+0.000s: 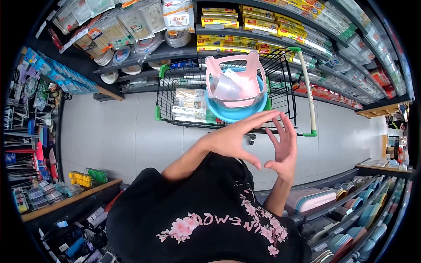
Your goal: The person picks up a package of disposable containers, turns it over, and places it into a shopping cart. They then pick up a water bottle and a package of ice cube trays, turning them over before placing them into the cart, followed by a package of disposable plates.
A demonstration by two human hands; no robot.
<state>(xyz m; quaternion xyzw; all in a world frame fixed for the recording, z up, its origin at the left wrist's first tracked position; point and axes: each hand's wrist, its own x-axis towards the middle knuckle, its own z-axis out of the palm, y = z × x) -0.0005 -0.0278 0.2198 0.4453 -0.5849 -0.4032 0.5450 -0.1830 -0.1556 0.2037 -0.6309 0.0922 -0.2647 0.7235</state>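
My left hand (229, 139) and my right hand (284, 151) are raised in front of my chest, both empty. Their fingers are apart and curved, palms facing each other, with the fingertips nearly meeting at the top and a gap between the thumbs and palms. Just beyond them stands a black wire shopping cart (164, 94) with green corners. In it sits a blue basin (228, 115) holding a pink plastic piece with upright legs (214, 68), like an upturned stool. A clear plastic container (226, 89) lies inside the pink piece. Boxed and bagged packets (189, 112) lie beside the basin.
The cart's pale push handle (305, 87) is on the right. Shelves of yellow boxes (258, 26) run behind the cart. Bowls and plates fill a rack (368, 215) at lower right. Hanging goods (37, 144) line the left side. Grey floor tiles (118, 131) lie between.
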